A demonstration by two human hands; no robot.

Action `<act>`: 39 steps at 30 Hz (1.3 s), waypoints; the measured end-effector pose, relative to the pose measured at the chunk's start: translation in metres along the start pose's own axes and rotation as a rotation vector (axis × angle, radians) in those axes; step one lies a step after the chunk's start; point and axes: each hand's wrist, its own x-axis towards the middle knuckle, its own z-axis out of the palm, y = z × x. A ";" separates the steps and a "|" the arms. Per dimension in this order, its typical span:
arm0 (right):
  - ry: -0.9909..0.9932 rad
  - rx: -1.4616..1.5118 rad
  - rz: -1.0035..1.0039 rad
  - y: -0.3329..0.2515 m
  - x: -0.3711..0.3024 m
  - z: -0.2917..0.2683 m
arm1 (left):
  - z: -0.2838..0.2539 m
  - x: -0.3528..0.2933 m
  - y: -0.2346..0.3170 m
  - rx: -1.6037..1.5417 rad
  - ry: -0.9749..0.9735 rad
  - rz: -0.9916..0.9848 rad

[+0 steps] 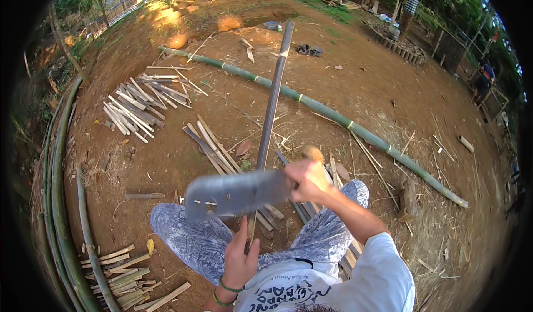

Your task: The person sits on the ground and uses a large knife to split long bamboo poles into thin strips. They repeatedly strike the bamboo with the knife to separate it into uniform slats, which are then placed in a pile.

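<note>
My right hand (307,182) grips the handle of a broad-bladed machete (239,192), whose rounded wooden end (313,155) shows beyond my fist. The blade is smeared by motion and lies sideways across a long dark split bamboo strip (272,103). I cannot tell whether blade and strip touch. Near my lap, my left hand (240,261) holds the strip's near end between thumb and fingers. From there the strip runs away from me, and its far part passes over a green bamboo pole (327,112).
Split bamboo pieces lie in a pile (139,103) at the far left, with another pile (125,278) at the near left. Long green poles (60,201) line the left side. A short log (408,201) stands right of my knee. A dark cloth (309,50) lies farther off.
</note>
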 end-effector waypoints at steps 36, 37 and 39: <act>0.379 0.143 0.513 0.101 0.049 -0.062 | -0.020 -0.101 -0.033 -0.825 -0.192 -0.538; 0.303 0.137 0.468 0.083 0.038 -0.054 | -0.018 -0.091 -0.033 -0.957 -0.222 -0.527; 0.151 0.107 0.364 0.050 0.019 -0.035 | -0.016 -0.073 -0.031 -1.067 -0.295 -0.480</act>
